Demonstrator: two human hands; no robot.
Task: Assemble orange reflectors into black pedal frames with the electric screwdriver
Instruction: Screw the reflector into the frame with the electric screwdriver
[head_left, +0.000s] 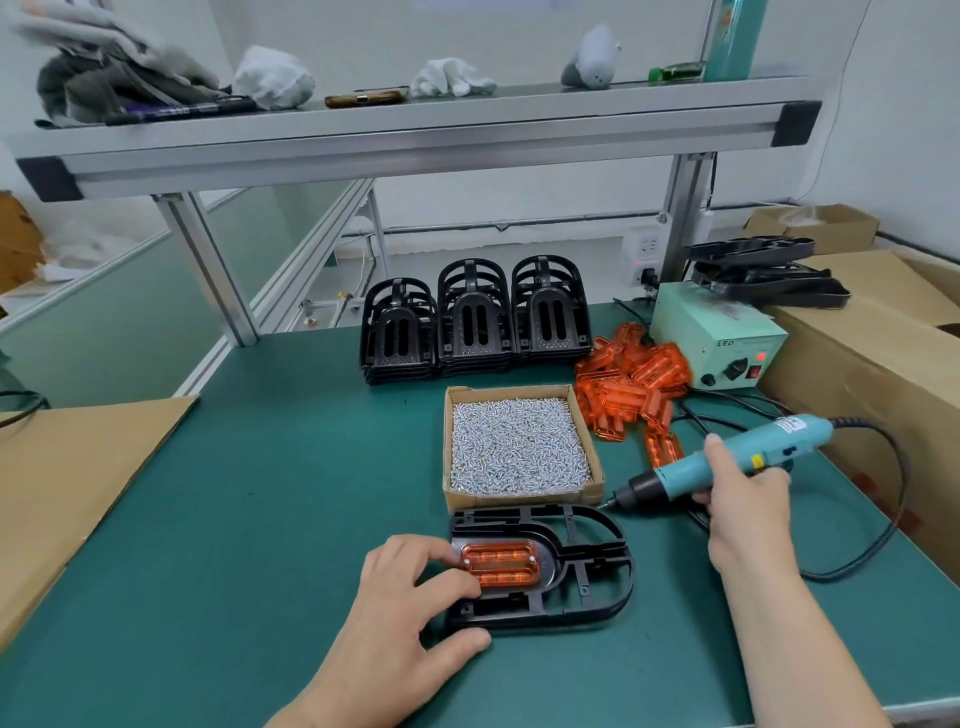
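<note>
A black pedal frame (582, 561) lies flat on the green mat near the front. An orange reflector (501, 564) sits in its recess, with two pale screw spots at its ends. My left hand (410, 608) grips the frame's left end, fingers resting on the reflector's edge and thumb under the frame's near rim. My right hand (743, 499) holds the teal electric screwdriver (727, 460), tilted, its bit tip hovering just right of the frame's far edge, not touching the reflector.
A cardboard tray of screws (519, 447) sits right behind the frame. Loose orange reflectors (631, 384) are piled to its right. Three stacks of black frames (475, 322) stand at the back. The power supply box (719, 340), cardboard boxes and the screwdriver cable (883, 519) occupy the right.
</note>
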